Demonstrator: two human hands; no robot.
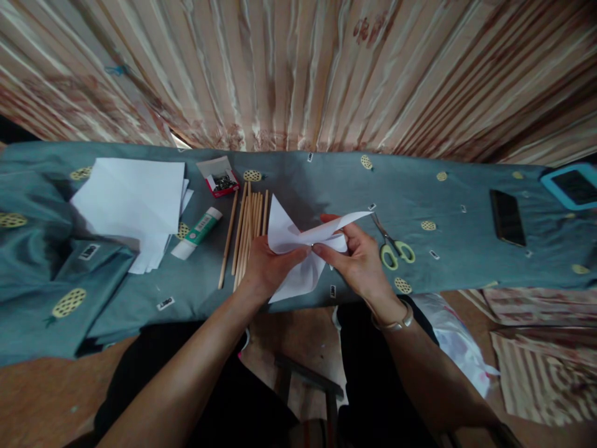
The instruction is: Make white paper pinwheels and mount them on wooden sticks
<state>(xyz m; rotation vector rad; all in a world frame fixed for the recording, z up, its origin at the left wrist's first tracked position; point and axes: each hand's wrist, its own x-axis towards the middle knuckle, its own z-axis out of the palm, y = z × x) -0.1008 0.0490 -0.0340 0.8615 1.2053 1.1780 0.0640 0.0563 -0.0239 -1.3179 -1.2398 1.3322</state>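
A white paper pinwheel [298,280] is held up between both hands over the table's near edge, its blades curved in toward the middle. My left hand [270,264] is closed on its left side, the thumb pressing near the centre. My right hand [357,252] grips the other side, thumb at the centre and fingers behind the paper. A small shiny pin head [312,246] shows between the two thumb tips. Left of the paper lie several wooden sticks [247,230]. Green-handled scissors [394,247] rest just beyond my right hand.
A stack of white paper [135,193] lies at the left. Near it are a glue stick [198,233] and an open red box [221,177] of small metal pins. A dark phone [507,218] and a blue-framed device [573,186] lie at the right. A plastic bag [459,348] is on the floor.
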